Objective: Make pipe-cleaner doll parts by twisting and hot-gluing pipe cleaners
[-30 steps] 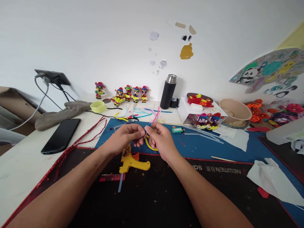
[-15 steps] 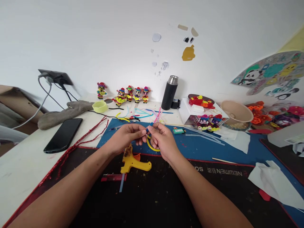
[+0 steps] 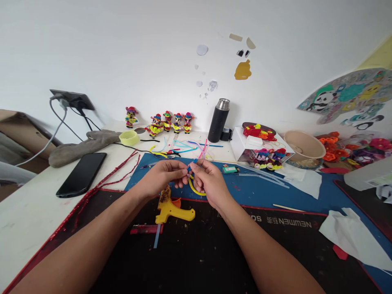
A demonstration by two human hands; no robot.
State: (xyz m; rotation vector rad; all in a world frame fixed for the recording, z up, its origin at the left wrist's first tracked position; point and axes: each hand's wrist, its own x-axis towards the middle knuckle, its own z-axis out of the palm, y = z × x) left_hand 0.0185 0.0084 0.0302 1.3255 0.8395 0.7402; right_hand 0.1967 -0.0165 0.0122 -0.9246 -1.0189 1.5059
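Note:
Over the blue mat, my left hand (image 3: pixel 171 173) and my right hand (image 3: pixel 210 175) meet, thumbs and forefingers pinching a short blue pipe cleaner piece (image 3: pixel 192 163) between them. Most of that piece is covered by my fingers. A yellow curved strand (image 3: pixel 196 191) shows below my right hand; whether it is held cannot be made out. Just under my left hand lies a yellow hot glue gun (image 3: pixel 174 213), a clear glue stick (image 3: pixel 157 237) sticking out of its back. Beyond my hands are pink strands (image 3: pixel 203 150).
Pipe-cleaner figures (image 3: pixel 156 125) stand along the wall, near a yellow roll (image 3: pixel 128 138). A black flask (image 3: pixel 219 121) and a white box (image 3: pixel 241 145) are behind. The phone (image 3: pixel 82 173) and red tinsel strands (image 3: pixel 101 183) lie left; glue sticks (image 3: pixel 266 175) and tissue (image 3: pixel 352 232) right.
Almost nothing differs. My fingers have shifted very slightly around the blue piece, and the whole view has moved a touch.

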